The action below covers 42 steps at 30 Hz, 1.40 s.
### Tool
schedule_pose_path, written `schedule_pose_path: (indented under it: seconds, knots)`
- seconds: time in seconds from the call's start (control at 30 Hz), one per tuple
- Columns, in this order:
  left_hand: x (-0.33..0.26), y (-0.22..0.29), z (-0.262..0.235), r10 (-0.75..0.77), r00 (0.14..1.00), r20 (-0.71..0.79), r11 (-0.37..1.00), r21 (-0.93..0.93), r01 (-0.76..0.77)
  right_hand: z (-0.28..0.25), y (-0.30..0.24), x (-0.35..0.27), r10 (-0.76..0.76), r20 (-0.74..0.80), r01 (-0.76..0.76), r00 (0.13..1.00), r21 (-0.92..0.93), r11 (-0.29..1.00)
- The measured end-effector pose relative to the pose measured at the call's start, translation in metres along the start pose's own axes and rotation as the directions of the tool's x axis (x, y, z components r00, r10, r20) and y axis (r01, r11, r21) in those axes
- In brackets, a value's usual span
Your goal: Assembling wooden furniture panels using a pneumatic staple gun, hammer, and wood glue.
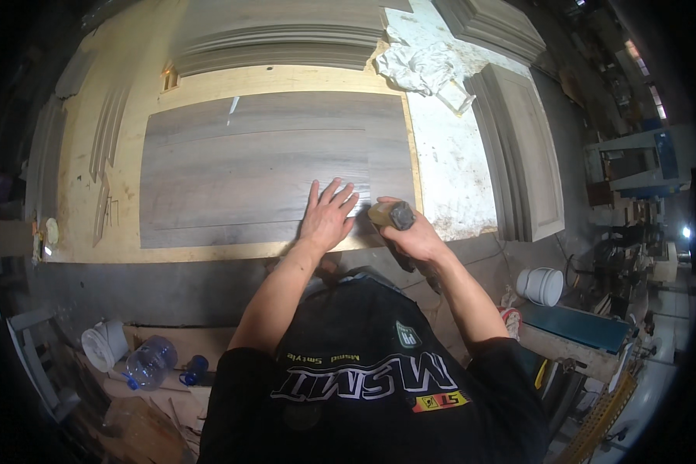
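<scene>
A grey-brown wood-grain cabinet door panel (240,170) lies flat on the workbench in front of me. My left hand (329,216) rests palm down near the panel's front edge, fingers spread and holding nothing. Just to its right, my right hand (416,236) is wrapped round a nail gun (387,214) with a yellowish body and a dark cap. The tool stands over the panel's front right part; its tip is hidden, so contact with the panel cannot be made out.
Stacked grey panels (278,54) lie behind, with more door panels (518,155) at the right. Crumpled white cloth (421,66) sits at the back. Thin strips (108,135) lie left. Below the bench stand white buckets (540,286) and a clear water jug (152,362).
</scene>
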<state>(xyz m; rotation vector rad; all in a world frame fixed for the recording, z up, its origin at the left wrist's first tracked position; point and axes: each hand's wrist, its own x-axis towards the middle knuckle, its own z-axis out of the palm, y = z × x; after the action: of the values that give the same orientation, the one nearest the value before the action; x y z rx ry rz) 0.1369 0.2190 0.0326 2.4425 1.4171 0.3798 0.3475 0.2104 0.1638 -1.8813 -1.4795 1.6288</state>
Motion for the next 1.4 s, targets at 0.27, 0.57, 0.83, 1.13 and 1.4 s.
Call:
schedule_pose_path:
  seconds: [0.27,0.57,0.83,1.13,1.4]
  knots:
    - [-0.016,-0.019,0.002,0.010,1.000,-0.021,0.999,0.038,-0.009,-0.023,0.023,-0.029,-0.011,-0.006,0.013,1.000,0.251,0.968]
    - [-0.166,-0.175,-0.056,-0.253,0.948,-0.195,0.946,0.153,0.285,0.015,0.011,-0.049,0.011,0.152,-0.077,0.988,0.436,0.897]
    - [-0.253,-0.258,-0.114,-0.605,0.648,-0.462,0.766,-0.117,0.632,0.135,-0.090,0.010,-0.100,0.327,0.031,0.940,0.212,0.977]
    - [-0.276,-0.289,-0.132,-0.604,0.690,-0.398,0.796,-0.269,0.542,0.311,-0.229,0.060,-0.056,0.485,0.094,0.873,-0.054,0.994]
    - [-0.285,-0.301,-0.129,-0.624,0.660,-0.418,0.781,-0.354,0.514,0.382,-0.266,0.084,-0.021,0.488,0.147,0.873,-0.221,0.964]
